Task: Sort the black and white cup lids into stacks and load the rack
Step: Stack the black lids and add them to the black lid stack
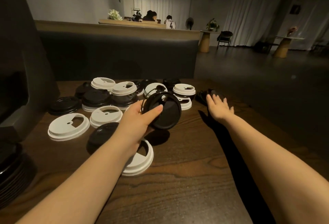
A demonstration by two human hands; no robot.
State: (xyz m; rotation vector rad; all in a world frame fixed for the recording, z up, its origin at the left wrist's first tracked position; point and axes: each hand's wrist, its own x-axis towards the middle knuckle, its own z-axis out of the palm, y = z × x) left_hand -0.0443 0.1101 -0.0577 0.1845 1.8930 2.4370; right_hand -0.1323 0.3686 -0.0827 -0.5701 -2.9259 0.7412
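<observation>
Left hand is pinching a round black plastic cup lid, tilted. Right hand, fingers spread, is reaching toward dark lids. Loose pinch risks dropping it.

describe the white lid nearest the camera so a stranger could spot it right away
Start at the wooden table and follow the left forearm. The white lid lies right beside that arm, partly hidden under it. It sits alone, closer to the viewer than the jumbled pile.

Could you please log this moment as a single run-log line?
left hand: holds black lid | right hand: open, over dark lids | mixed lids unsorted on table
</observation>
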